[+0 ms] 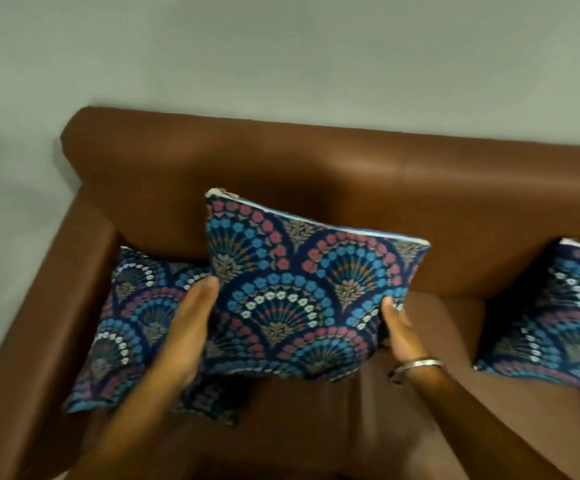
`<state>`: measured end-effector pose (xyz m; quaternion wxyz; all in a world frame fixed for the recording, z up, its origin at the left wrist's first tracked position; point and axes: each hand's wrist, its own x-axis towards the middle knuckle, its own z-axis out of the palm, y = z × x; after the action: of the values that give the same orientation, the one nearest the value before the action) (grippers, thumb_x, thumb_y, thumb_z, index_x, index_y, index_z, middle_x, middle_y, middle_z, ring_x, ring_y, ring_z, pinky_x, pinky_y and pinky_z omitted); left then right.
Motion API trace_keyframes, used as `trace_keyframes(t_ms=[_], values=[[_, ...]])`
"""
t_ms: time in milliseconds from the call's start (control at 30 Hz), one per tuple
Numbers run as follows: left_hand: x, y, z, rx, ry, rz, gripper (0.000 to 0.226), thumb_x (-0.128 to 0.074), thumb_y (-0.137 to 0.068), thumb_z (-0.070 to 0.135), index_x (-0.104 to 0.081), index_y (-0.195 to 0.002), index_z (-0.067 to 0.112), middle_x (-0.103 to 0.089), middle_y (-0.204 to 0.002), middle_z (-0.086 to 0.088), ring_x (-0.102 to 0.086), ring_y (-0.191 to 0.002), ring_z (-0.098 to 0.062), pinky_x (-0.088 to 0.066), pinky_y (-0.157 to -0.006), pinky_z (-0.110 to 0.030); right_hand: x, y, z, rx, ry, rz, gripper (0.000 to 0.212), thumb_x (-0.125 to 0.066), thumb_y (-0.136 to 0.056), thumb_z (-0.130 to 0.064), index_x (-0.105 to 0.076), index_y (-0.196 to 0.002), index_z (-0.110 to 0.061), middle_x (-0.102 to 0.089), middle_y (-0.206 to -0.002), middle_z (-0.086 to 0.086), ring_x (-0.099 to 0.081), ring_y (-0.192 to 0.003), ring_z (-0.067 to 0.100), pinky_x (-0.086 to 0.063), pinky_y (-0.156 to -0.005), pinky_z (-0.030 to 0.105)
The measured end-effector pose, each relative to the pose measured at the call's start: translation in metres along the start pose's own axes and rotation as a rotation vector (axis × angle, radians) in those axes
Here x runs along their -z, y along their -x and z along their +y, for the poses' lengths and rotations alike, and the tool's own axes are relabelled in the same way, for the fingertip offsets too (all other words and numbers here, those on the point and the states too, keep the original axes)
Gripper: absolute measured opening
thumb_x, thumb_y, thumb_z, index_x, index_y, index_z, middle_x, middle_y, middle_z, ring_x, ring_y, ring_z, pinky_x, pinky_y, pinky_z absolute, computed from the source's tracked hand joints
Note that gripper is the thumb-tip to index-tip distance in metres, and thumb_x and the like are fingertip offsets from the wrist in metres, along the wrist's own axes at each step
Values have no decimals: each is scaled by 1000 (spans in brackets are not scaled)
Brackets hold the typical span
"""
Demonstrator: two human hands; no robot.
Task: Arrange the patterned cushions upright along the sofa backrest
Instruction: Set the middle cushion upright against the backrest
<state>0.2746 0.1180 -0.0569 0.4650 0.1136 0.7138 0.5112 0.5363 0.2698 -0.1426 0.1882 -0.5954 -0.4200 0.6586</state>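
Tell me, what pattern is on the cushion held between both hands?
Fan-shaped scallops of blue, pink and white flowers on dark navy, seen in the head view on the held cushion.

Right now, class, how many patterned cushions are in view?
3: the left cushion by the armrest, the middle cushion held between both hands, the right cushion cut by the frame edge. More may sit outside the frame.

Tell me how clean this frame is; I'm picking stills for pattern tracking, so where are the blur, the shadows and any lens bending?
Head view: the held cushion is sharpest, though soft; the left hand, right hand and forearms smear with motion; the left cushion and right cushion are blurred and dim; a dark shadow falls on the sofa backrest behind the held cushion; the backrest's top edge bows from the wide lens.
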Motion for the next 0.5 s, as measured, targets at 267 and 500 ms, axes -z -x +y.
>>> trace_keyframes(t_ms=[267, 500], values=[[-185, -90, -87, -9, -14, -8, 66, -47, -95, 52, -32, -151, 21, -50, -134, 2, -53, -130, -25, -48, -76, -14, 131, -80, -9, 37, 246, 104, 66, -45, -98, -39, -18, -152, -13, -43, -145, 6, -38, -138, 27, -32, -89, 19], [-112, -57, -90, -86, -283, 21, 57, -48, -100, 44, -40, -150, 18, -48, -151, 1, -49, -135, -14, -42, -100, -13, 70, -34, 44, -3, 236, 618, 90, -38, -87, -58, -14, -152, -1, -26, -156, 28, -28, -143, 43, -22, -114, 41]])
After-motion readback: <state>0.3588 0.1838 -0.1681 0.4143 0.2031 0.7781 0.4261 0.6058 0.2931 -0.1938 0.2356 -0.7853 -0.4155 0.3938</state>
